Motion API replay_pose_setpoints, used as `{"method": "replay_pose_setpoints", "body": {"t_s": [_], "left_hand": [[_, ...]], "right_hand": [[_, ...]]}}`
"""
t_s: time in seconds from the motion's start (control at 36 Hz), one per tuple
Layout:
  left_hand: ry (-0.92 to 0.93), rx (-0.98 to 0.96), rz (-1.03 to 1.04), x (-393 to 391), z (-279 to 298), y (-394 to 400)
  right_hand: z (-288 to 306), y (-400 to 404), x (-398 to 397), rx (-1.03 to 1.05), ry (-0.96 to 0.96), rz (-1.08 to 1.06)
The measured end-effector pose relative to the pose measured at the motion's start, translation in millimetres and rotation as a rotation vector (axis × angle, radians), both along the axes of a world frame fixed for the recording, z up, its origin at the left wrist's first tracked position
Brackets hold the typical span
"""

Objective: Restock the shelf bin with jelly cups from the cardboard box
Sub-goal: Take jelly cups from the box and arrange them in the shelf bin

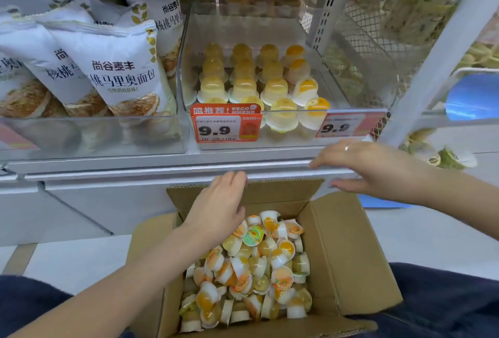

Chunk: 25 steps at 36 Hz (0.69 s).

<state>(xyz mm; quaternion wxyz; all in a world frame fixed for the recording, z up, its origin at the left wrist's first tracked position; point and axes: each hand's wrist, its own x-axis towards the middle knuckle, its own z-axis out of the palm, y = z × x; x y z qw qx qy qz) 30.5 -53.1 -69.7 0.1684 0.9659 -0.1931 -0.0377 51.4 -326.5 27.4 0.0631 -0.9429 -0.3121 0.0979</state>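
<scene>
While both hands (pixel 220 202) (pixel 370 167) hover empty, box (pixel 351 256) w/ cups (pixel 251 270) (loose).

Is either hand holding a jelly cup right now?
No, the left hand and right hand are both open and hold nothing above the cardboard box.

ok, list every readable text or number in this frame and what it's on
"尚谷麦丰" and "桃马里奥面包": front bread bag in the left bin.
"9.9" and "RECOMMEND": red price tag on the jelly cup bin.
"9.9", blurred: second price tag, at the bin's right.
Small print on both tags and the jelly cup lids in the cardboard box: unreadable.
</scene>
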Motion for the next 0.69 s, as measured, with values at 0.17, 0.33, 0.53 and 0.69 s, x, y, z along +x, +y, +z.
{"method": "replay_pose_setpoints", "body": {"t_s": [0.17, 0.33, 0.53, 0.69], "left_hand": [[0.330, 0.215, 0.033, -2, -76, 9], [0.544, 0.289, 0.075, -19, -144, 13], [0.603, 0.229, 0.017, -21, -193, -11], [0.588, 0.364, -0.057, -30, -227, -33]], "right_hand": [[-104, 15, -18, -0.150, 0.286, -0.032], [-205, 20, -10, -0.220, 0.450, -0.171], [-284, 29, -14, -0.067, 0.657, -0.416], [-323, 46, -36, -0.004, 0.718, -0.537]]}}
